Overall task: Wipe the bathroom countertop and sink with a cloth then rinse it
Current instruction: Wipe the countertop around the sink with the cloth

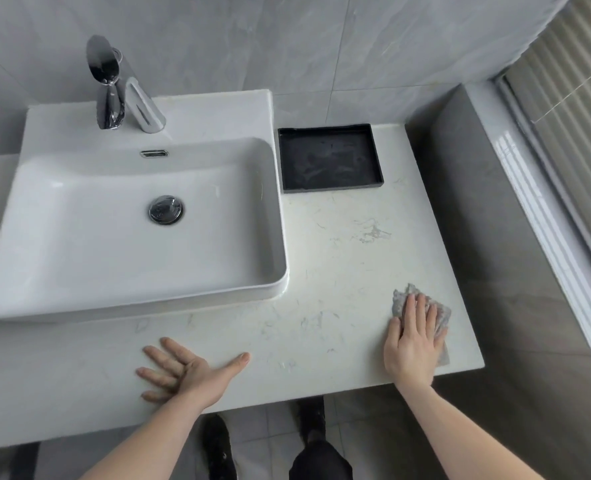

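A white marble-look countertop carries a white rectangular vessel sink on its left half, with a chrome drain and a chrome faucet behind the basin. My right hand lies flat on a crumpled grey cloth, pressing it to the counter near the front right corner. My left hand rests palm down with fingers spread on the counter's front edge, in front of the sink, holding nothing.
A shallow black tray sits at the back of the counter, right of the sink. Grey tiled wall runs behind. A grey ledge and a window frame lie to the right. My feet show below the counter edge.
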